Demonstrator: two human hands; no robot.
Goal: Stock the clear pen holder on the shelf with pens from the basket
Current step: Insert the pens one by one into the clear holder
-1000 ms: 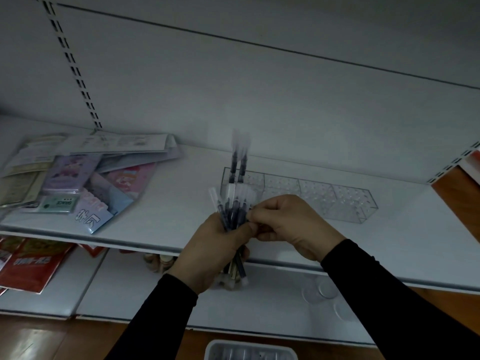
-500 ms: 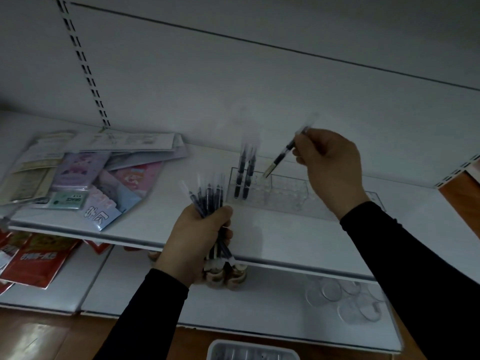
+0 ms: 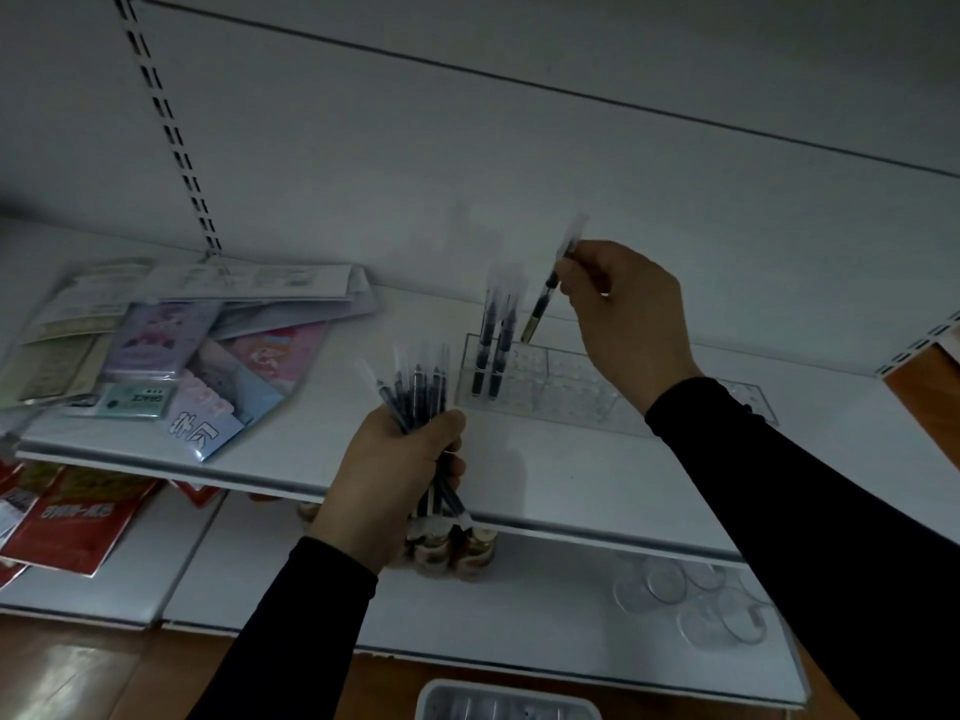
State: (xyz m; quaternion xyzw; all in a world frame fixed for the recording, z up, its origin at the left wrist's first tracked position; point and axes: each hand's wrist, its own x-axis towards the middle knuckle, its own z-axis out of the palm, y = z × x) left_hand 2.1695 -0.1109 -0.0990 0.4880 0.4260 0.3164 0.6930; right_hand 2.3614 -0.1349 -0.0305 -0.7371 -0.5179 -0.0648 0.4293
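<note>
**Operator A:** Status, please. I read the right hand (image 3: pixel 626 314) at centre right of the frame, fingers and thumb pinching a single pen (image 3: pixel 550 288) near its upper end. The pen is tilted, tip down, just above the left end of the clear pen holder (image 3: pixel 566 387) on the upper shelf (image 3: pixel 545 475).

**Operator B:** Confirmed. The left hand (image 3: pixel 395 480) sits at lower centre, fingers wrapped round a bundle of pens (image 3: pixel 418 392), caps fanned upward. It hangs in front of the shelf edge, apart from the holder.

**Operator A:** Procedure as I judge it: bring the pen upright before lowering, because the tilt would likely make the tip skid across the perforated top. I would pick a free hole next to the occupied ones and release only once the barrel stands without support.

**Operator B:** Agreed. Keep the knuckles off the standing pens (image 3: pixel 493 345); a nudge could tip them.

**Operator A:** Container contents?

**Operator B:** The holder has two dark pens upright at its left end. The sections towards the right look unfilled, though the wrist and sleeve hide part of them.

**Operator A:** And the basket?

**Operator B:** A pale basket (image 3: pixel 506 701) shows at the bottom edge of the frame. Its contents are too dim and cropped to identify.

**Operator A:** My estimate: early in the stocking, most holes still to fill.
</note>
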